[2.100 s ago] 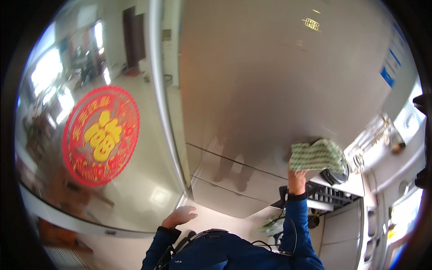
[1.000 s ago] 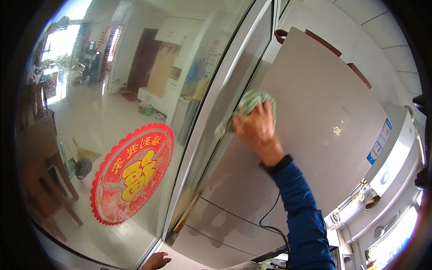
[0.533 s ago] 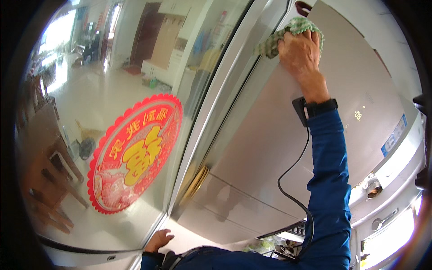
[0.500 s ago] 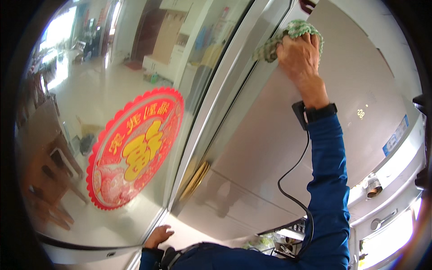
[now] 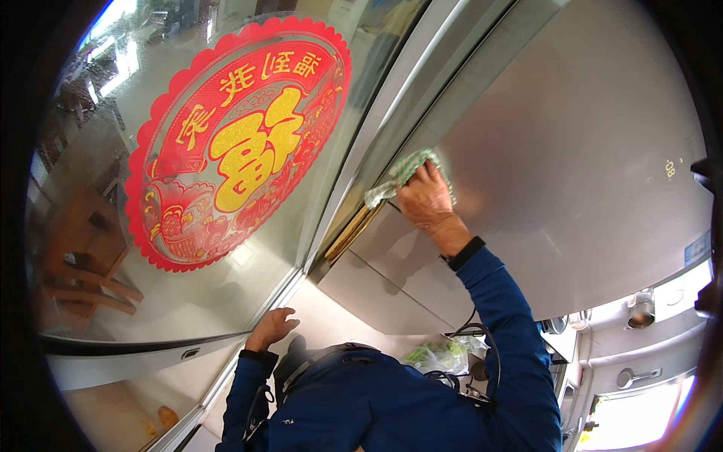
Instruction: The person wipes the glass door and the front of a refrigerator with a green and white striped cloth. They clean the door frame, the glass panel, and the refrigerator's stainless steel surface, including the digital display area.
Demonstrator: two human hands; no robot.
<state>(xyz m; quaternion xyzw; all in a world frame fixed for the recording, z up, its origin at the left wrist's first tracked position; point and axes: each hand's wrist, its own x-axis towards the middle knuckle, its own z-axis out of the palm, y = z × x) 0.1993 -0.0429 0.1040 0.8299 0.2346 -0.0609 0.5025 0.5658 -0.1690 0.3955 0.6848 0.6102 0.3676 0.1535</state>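
Note:
My right hand (image 5: 425,197) grips a green-and-white checked cloth (image 5: 405,167) against the silver fridge (image 5: 572,166), along its left edge beside the sliding-door frame. At the lower middle, my left hand (image 5: 274,327) holds nothing, its fingers apart and loosely bent beside the glass door's bottom edge; whether it touches the frame I cannot tell. The glass door (image 5: 113,173) carries a large red round decal (image 5: 235,143) with yellow characters.
Yellowish flat items (image 5: 351,232) stand in the gap beside the fridge. A plastic bag of greens (image 5: 438,354) lies low beyond my body. Pots (image 5: 640,311) and a window (image 5: 633,413) are at the right. Wooden chairs (image 5: 83,256) show through the glass.
My right hand, with the cloth, rose to the fridge's upper left and has since come down along that edge. The view has tilted, showing more of my body below.

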